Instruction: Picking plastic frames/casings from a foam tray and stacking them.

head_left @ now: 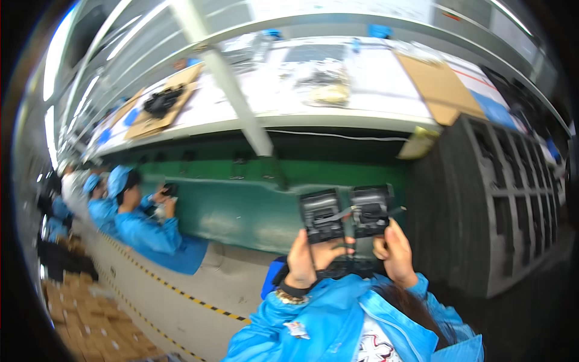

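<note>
My left hand (301, 260), with a dark band and a beaded bracelet at the wrist, is closed round the lower part of a black rectangular plastic housing (321, 212). My right hand (395, 251) pinches the lower edge of a second black plastic housing (370, 210), which stands upright beside the first. A thin greyish strip (344, 214) bridges the gap between the two housings. Motion blur hides their finer details. Both pieces are above the near edge of the green work surface.
A green-covered bench (235, 211) runs off to the left, where co-workers in blue (142, 226) sit. On the right stands a large dark foam rack (461, 205) with slots. Overhead, a white shelf (386, 90) carries bagged parts (325, 78) and cardboard (439, 84). Cartons (96, 320) cover the lower left.
</note>
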Tool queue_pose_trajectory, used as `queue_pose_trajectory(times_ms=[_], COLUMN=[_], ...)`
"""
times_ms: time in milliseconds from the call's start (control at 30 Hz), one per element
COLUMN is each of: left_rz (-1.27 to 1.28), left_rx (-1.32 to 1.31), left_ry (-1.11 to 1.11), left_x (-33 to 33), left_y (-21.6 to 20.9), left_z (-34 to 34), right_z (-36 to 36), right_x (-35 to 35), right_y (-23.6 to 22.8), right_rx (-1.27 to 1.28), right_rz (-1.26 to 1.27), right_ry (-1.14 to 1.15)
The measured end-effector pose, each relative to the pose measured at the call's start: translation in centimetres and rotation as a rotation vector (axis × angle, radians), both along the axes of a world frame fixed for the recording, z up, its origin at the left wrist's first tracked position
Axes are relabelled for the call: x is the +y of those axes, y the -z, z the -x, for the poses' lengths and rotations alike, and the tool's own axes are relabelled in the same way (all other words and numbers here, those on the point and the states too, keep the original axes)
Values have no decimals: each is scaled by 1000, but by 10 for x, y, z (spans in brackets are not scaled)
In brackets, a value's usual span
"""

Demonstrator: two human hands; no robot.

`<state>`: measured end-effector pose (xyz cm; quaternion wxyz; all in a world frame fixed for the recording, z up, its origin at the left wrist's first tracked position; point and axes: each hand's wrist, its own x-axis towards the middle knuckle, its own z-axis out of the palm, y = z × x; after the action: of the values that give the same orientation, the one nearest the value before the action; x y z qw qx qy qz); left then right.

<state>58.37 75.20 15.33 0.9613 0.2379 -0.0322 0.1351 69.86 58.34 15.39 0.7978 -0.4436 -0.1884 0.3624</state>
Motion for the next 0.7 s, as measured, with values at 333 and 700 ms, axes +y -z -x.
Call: queue_pose_trajectory(times_ms=[333, 700], left_rz=[21, -164], left_rx=[21, 221], left_ry=[67, -9], left_x=[-6, -24], left_y=[6, 5], left_z=[-10, -22], right_z=[-5, -10], right_x=[-14, -14], right_y=[1, 0], right_rx=[-76, 7], right_rz=[79, -31], right_ry=[39, 240])
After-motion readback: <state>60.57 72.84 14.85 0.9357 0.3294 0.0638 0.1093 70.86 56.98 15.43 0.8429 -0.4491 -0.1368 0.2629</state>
